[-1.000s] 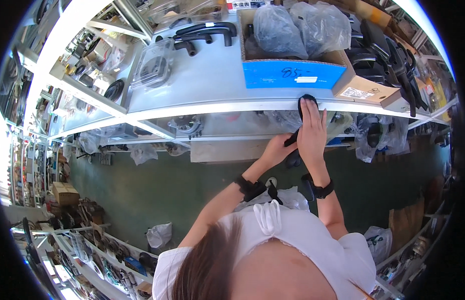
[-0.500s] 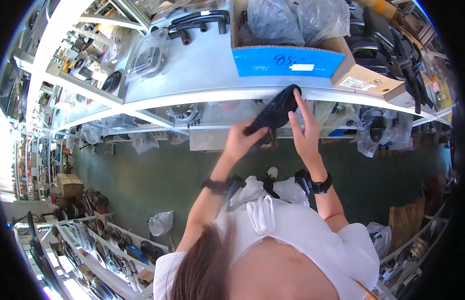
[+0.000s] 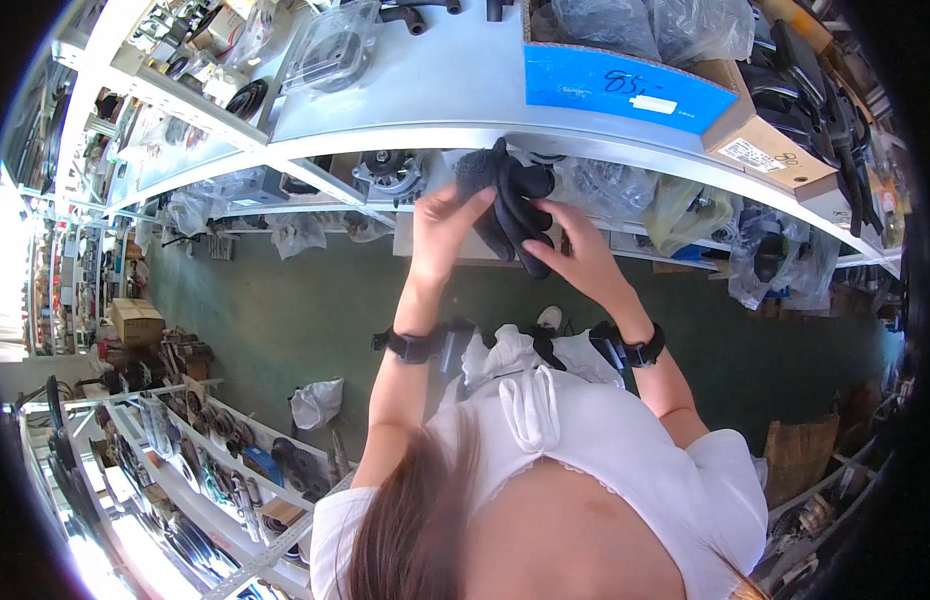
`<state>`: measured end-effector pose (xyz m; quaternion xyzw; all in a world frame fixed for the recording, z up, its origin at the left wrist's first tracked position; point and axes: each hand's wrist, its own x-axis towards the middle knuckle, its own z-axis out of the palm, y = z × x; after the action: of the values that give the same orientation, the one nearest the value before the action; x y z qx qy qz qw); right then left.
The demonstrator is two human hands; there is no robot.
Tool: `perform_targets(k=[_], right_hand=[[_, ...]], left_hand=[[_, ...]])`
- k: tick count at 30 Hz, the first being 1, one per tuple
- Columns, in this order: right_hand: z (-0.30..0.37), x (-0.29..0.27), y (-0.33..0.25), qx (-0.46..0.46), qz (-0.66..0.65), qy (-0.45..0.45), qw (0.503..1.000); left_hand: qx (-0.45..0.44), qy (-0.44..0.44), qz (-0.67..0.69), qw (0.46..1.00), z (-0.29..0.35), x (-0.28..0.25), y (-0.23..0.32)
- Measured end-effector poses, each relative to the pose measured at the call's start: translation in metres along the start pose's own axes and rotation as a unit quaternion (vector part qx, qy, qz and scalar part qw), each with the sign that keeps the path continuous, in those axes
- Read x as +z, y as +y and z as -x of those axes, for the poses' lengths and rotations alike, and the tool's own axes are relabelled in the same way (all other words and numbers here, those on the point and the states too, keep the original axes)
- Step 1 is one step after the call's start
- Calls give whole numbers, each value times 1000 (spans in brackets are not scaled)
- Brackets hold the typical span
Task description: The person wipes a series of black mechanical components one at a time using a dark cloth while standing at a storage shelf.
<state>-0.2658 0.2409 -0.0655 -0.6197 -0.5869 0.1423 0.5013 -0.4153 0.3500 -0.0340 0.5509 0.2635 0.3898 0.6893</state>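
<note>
A dark grey and black work glove [image 3: 501,205] is held up in front of the shelf edge, its fingers hanging toward me. My left hand [image 3: 442,228] is closed on the glove's left side, the thumb lying across it. At the glove's fingers, my right hand [image 3: 583,258] has its thumb and index finger against the black fingertips, taking hold of them. Whether a second glove lies behind this one, I cannot tell. Both wrists wear dark straps with a black box on them.
Ahead runs a white metal shelf [image 3: 415,135] with a blue-fronted cardboard box [image 3: 625,88] and a clear plastic package [image 3: 330,50]. Bagged parts [image 3: 770,250] and an alternator-like part [image 3: 390,172] sit on the level below. Another parts rack [image 3: 200,470] stands behind at lower left.
The glove has turned from a slanted, folded shape to hanging with its fingers showing. My left hand has moved up and left; my right hand has come down onto the glove's fingers.
</note>
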Motion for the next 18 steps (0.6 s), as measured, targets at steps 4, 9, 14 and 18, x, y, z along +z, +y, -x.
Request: perform_targets(k=[4,9,14,18], right_hand=[[-11,11,1,102,-83,-124,984],[-25,8,-7,105,-148,-122,976],[-47,4,-20,193,-366,-53,909],[-59,0,-41,168,-338,-102,921]], left_hand=[[2,7,-3,1000,2,-11,7],[41,50,48,997,2,-36,15],[48,80,31,995,5,-75,11],[11,83,-19,996,9,-91,10]])
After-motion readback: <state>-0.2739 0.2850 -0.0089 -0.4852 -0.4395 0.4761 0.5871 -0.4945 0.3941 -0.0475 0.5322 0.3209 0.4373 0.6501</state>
